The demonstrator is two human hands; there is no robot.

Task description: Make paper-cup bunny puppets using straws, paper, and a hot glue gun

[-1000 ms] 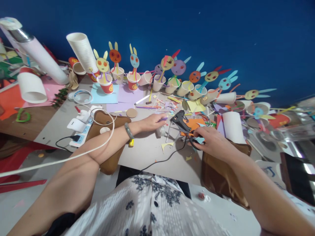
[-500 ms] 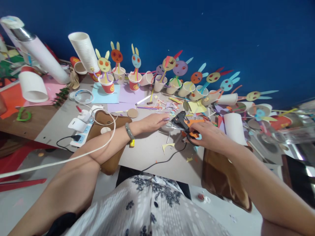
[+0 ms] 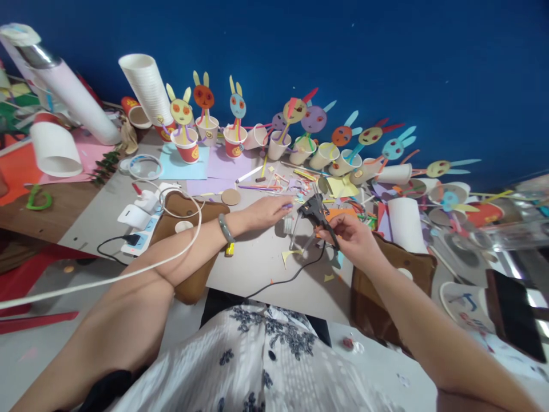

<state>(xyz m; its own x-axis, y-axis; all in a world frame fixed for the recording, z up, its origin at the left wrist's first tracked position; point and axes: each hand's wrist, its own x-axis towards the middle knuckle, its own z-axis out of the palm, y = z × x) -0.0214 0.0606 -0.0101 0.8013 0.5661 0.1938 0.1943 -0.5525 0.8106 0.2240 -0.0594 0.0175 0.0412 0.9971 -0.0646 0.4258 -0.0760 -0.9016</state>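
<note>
My left hand rests palm down over the middle of the table, its fingers pressed together; a small purple bit shows at the fingertips, too small to name. My right hand has its thumb and fingers closed on the handle of a black glue gun, whose nozzle end points left toward my left hand. A black cord runs from the gun toward the table's front edge. A blurred metallic shape lies under the gun. Paper scraps, one a yellow piece, lie around both hands.
Paper cups with rabbit figures line the blue wall. A power strip and white cable are at left, over my left arm. Brown pads flank the work area. A cup stack and phone stand farther out.
My right hand has let go of the black-handled scissors and closed on the glue gun's handle. My left hand has barely moved.
</note>
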